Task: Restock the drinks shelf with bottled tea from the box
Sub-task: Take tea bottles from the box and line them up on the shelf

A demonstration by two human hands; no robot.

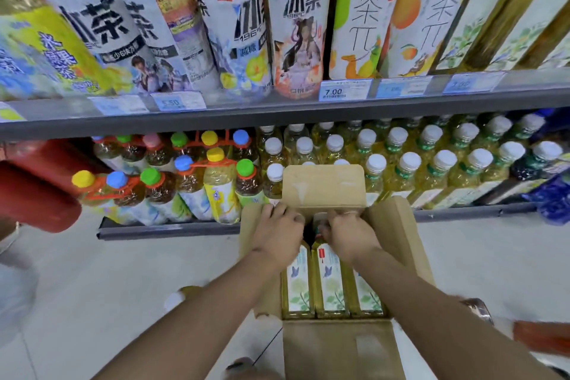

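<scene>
An open cardboard box [398, 234] stands on the floor in front of the bottom shelf, its flaps folded out. Inside lie three bottles of yellow tea [328, 284] with pale floral labels. My left hand [277, 234] reaches into the far end of the box, fingers curled over the top of the left bottle. My right hand [348, 234] does the same beside it, fingers curled round a bottle neck. The bottle caps are hidden under my hands. The bottom shelf [462, 214] behind the box holds several rows of matching white-capped tea bottles [410, 170].
Multipacks with coloured caps [185, 179] fill the bottom shelf's left part. Large tea bottles [296, 31] stand on the upper shelf above price tags [340, 90]. A red object [34, 191] juts in at left. Pale floor tiles [123, 271] surround the box.
</scene>
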